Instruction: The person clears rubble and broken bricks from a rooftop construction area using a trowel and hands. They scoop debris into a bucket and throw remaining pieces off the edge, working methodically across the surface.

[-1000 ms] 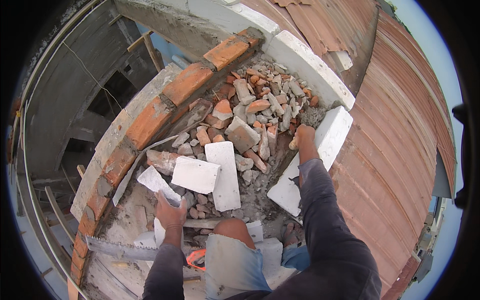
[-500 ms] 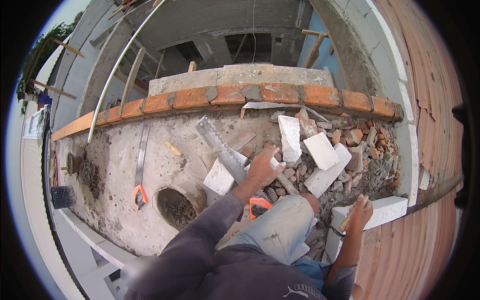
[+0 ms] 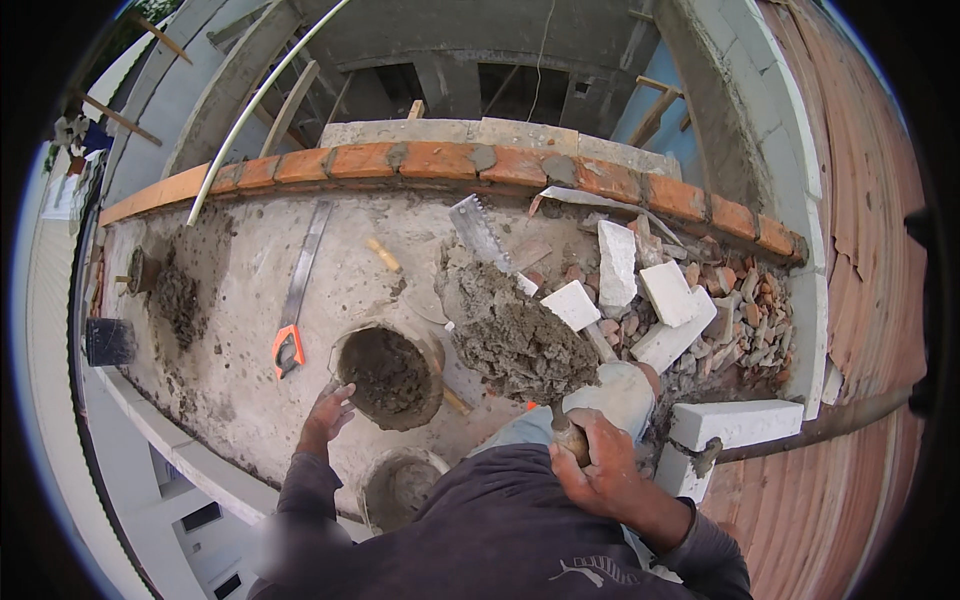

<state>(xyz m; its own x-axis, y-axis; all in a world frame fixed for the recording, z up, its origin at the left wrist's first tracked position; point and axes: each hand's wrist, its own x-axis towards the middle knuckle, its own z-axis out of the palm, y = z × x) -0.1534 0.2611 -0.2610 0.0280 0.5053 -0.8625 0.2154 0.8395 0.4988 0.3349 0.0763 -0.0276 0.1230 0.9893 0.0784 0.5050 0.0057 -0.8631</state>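
At the far left of a bare concrete slab (image 3: 245,265), a small container (image 3: 147,270) lies beside a dark spill of mortar. Next comes a handsaw (image 3: 288,350), flat on the slab, its orange handle toward the person and its blade away. The person's left hand (image 3: 325,413) is just beside the rim of a bucket (image 3: 428,408) of wet mortar; its fingers are loosely spread, nothing is in its grasp, and I cannot tell whether it touches the rim. A second bucket (image 3: 378,490) sits nearer the person's body. In the middle, in front of the person's bent knee, a large heap of grey mortar (image 3: 515,330) rides on a trowel (image 3: 568,432), hiding the blade. The person's right hand (image 3: 608,468) is wrapped firmly around the trowel's rounded handle, close to the body. The trowel's long axis runs slantwise, from the handle at lower right to the loaded end at upper left, so it points away from the person toward the curved brick row (image 3: 430,160). Behind the heap, a toothed saw blade (image 3: 480,232) partly shows. Farther right are white blocks (image 3: 618,262), broken rubble (image 3: 750,335), and another white block (image 3: 735,423) near the rusty roof sheets (image 3: 850,290). The step in hand looks like carrying a scoop of mortar; with so heaped a load, the next move seems to call for a level blade and a steady wrist.
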